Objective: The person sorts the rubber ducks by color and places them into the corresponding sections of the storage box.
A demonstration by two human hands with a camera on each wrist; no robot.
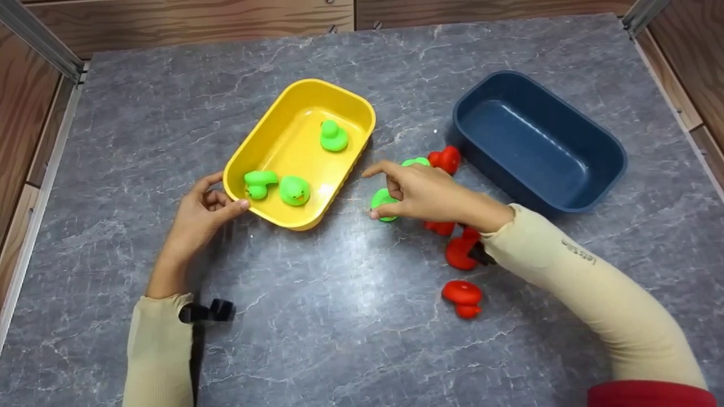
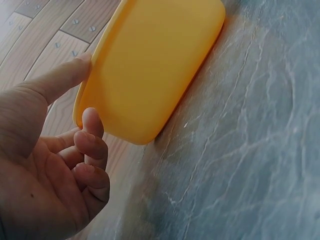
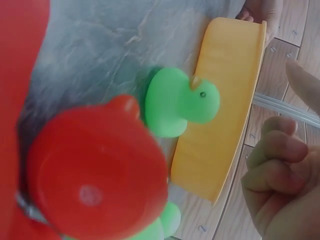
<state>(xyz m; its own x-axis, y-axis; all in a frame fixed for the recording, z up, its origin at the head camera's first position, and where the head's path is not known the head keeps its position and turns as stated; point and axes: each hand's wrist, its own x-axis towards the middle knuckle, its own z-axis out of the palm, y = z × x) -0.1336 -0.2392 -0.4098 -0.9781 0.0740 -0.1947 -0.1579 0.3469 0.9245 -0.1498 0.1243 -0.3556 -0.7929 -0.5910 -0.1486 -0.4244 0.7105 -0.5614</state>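
Note:
My left hand (image 1: 195, 217) holds the near-left corner of a yellow tub (image 1: 271, 217), thumb at the rim and the other fingers curled by the outer wall. In the tub lie three green rubber ducks, one a green duck (image 1: 334, 137) near the far end. My right hand (image 1: 421, 192) hovers over a green duck (image 1: 382, 199) on the table, thumb and index finger spread apart, holding nothing. That green duck (image 3: 167, 102) shows whole in the right wrist view, apart from the fingers. Another green duck (image 1: 417, 161) is partly hidden behind the hand.
Several red ducks lie under and beside my right forearm, among them a red duck (image 1: 462, 297) nearest me and a red duck (image 1: 447, 159) by the blue tub. The dark blue tub (image 1: 537, 141) stands at the right with nothing inside. Wood-patterned panels (image 1: 226, 22) border the grey table (image 1: 339, 328).

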